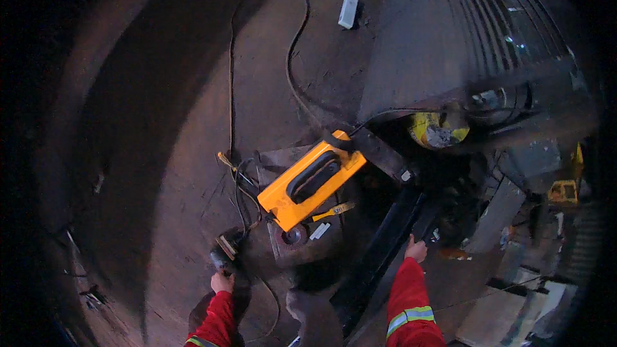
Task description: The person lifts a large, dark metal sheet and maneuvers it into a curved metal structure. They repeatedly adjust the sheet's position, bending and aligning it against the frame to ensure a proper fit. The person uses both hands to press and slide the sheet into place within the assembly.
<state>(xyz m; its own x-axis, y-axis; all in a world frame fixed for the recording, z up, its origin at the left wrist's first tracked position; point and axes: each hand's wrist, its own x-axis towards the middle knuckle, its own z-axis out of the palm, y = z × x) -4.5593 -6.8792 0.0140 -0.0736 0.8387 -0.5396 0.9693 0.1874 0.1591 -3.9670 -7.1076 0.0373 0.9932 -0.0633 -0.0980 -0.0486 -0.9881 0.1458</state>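
My left hand is closed round a dark hand tool with a wide brownish end; its exact kind is hard to make out in the dim light. At the long dark beam, my right hand is curled with one finger raised; what it grips is lost in shadow. Between and beyond my hands, a yellow box-shaped machine with a black handle lies slanted on a plate. Beside it are a round flap disc, a yellow-handled flat tool and small white sticks.
Cables trail over the brown floor from the far side. A white block lies far off. To the right are a yellow rounded object, a small yellow item and scattered plates. A curved wall rises left.
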